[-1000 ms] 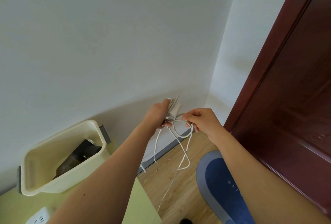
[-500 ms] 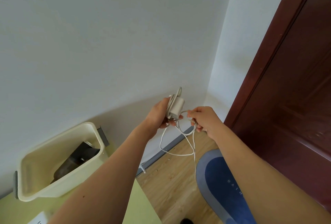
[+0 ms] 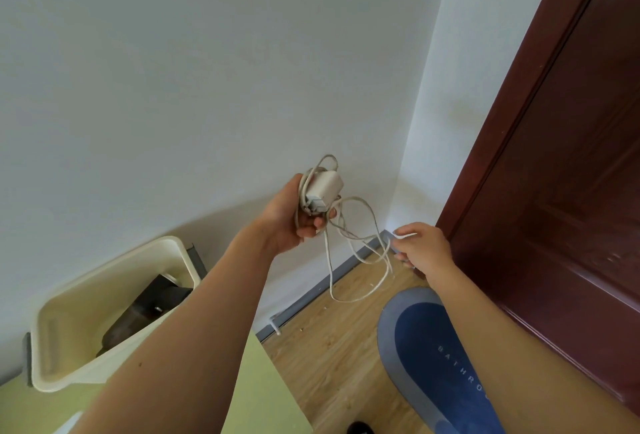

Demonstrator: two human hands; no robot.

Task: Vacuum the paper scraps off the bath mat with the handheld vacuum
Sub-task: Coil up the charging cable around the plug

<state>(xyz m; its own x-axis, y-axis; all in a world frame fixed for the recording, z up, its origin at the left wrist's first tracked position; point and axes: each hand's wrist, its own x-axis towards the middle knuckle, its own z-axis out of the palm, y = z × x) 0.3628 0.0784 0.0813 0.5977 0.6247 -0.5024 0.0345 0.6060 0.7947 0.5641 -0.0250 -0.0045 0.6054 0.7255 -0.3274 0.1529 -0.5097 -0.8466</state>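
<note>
Here, nearest the camera, two bare forearms are reaching forward over a pale green tabletop (image 3: 263, 395) at the lower left. On that tabletop, a cream rectangular plastic bin (image 3: 86, 309) is sitting against the white wall (image 3: 207, 69); a dark brown and black object (image 3: 145, 312) is lying inside it, too indistinct to identify.

To the right, on the light wooden plank floor (image 3: 332, 340), the oval bath mat (image 3: 426, 347), dark blue with a grey-blue border and pale lettering, is lying just beside the dark red-brown wooden door (image 3: 561, 173); the right forearm is covering part of it. A few small pale specks are showing on the floor left of the mat, too small to identify.

Farther out, the left hand (image 3: 291, 222) is curling its fingers around a white rectangular power adapter (image 3: 323, 189) and several bundled turns of thin white cable (image 3: 360, 250). Loose loops of the cable are hanging down above the floor. The right hand (image 3: 424, 248), lower and to the right, is pinching a strand of the cable between thumb and fingers.

Farthest, a grey baseboard (image 3: 322, 289) is running along the foot of the wall toward the corner.
</note>
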